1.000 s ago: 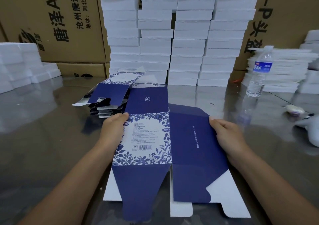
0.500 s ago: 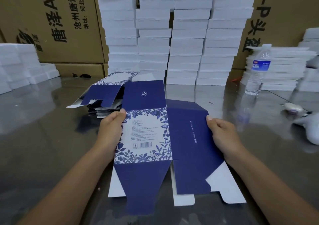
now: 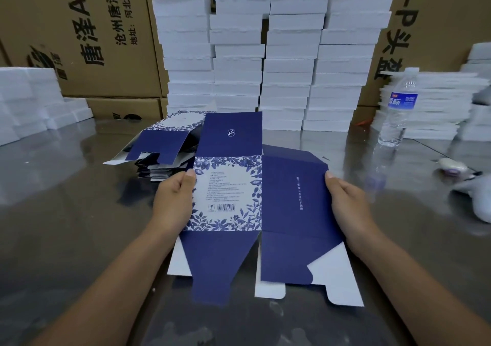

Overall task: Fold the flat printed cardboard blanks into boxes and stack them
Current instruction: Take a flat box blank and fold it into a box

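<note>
I hold a printed cardboard blank [image 3: 289, 207] in front of me, over the shiny table. It is dark blue with a white floral panel carrying text and a barcode. My left hand [image 3: 174, 201] grips its left edge, thumb on the floral panel. My right hand [image 3: 348, 202] grips the right edge of the plain blue panel. The blank's top flap stands up and the bottom flaps point toward me. A pile of flat blanks [image 3: 162, 146] lies behind my left hand.
Four tall stacks of white foam blocks [image 3: 265, 53] stand at the back before brown cartons [image 3: 79, 35]. More white foam [image 3: 32, 101] lies far left. A water bottle [image 3: 398, 106] and low white stacks [image 3: 435, 104] are at right, with a white object [image 3: 475, 197] near the right edge.
The blank has come up slightly off the table and shifted a little away from me, its top flap standing higher. Both hands keep the same grip on its side edges.
</note>
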A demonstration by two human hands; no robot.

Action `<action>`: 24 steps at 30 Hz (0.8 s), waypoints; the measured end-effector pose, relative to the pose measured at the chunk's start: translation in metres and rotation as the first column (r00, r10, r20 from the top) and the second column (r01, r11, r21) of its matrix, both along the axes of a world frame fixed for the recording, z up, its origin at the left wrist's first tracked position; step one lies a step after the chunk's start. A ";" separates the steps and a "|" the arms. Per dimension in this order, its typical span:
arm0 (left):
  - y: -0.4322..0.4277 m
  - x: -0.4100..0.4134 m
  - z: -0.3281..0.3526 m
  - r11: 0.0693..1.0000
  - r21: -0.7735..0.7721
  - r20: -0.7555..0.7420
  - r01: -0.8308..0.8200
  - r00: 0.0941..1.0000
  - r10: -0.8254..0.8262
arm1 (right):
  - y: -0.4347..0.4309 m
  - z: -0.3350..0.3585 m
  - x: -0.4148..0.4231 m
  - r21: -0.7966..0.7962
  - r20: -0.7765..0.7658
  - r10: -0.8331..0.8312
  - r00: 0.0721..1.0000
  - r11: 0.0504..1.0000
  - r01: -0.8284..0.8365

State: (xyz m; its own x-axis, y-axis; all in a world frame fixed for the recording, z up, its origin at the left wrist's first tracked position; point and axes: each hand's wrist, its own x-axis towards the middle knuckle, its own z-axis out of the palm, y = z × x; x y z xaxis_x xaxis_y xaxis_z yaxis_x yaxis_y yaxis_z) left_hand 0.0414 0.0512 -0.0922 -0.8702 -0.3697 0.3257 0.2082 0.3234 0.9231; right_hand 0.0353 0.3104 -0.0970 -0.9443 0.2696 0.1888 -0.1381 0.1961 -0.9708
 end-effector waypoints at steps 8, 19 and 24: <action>0.000 -0.003 -0.001 0.986 0.152 0.009 0.070 0.997 -0.073 | 0.001 0.003 0.002 0.084 0.022 0.011 1.000 0.996 -0.012; 0.002 0.002 0.001 0.988 0.087 0.006 0.124 0.992 -0.125 | 0.003 0.006 0.003 -0.042 0.043 -0.035 0.998 0.998 0.036; 0.000 0.001 0.000 0.982 0.153 0.004 0.107 0.994 -0.109 | -0.001 0.005 0.004 -0.071 0.061 0.072 0.995 0.995 -0.068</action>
State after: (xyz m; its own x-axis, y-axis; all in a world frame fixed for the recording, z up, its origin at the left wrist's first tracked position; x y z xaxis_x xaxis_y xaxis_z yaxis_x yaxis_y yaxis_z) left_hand 0.0424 0.0507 -0.0919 -0.9113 -0.3180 0.2614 0.2221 0.1548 0.9627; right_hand 0.0395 0.3090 -0.0919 -0.9708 0.2126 0.1109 -0.0865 0.1210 -0.9889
